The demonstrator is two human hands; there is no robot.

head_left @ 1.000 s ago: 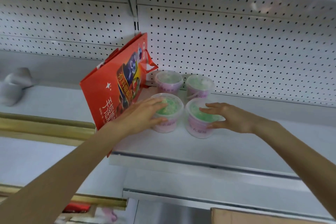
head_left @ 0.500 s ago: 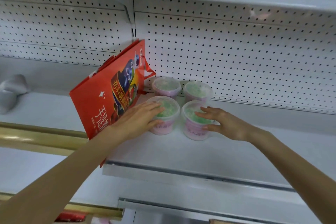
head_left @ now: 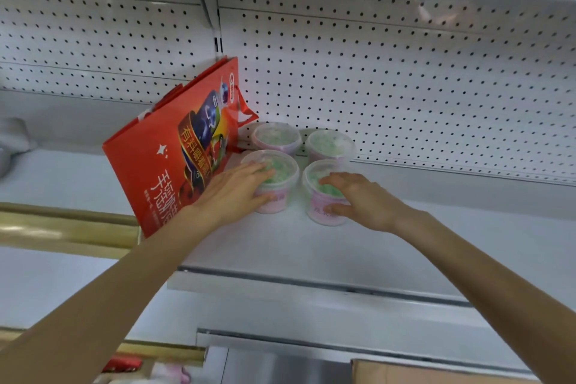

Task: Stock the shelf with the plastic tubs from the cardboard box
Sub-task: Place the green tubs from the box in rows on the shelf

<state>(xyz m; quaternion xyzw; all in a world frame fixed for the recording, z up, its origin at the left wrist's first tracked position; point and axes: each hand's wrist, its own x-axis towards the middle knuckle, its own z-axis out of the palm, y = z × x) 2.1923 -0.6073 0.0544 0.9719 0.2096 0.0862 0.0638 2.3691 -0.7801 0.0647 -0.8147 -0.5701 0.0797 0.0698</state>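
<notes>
Four small round plastic tubs stand in a two-by-two block at the left end of the white shelf, close to the perforated back panel. Each has a clear snap-on lid showing pale green contents, a translucent wall and a pink label band with blurred print.

The left hand lies over the front left tub, its fingers spread across the lid and the thumb pressed to the pink wall, so the tub is clasped between them. The right hand holds the front right tub the same way, fingers on the lid and thumb against the side.

The back left tub and back right tub sit just behind, untouched. A red gift bag leans tilted just beside the left pair. A corner of the cardboard box shows at the bottom edge.
</notes>
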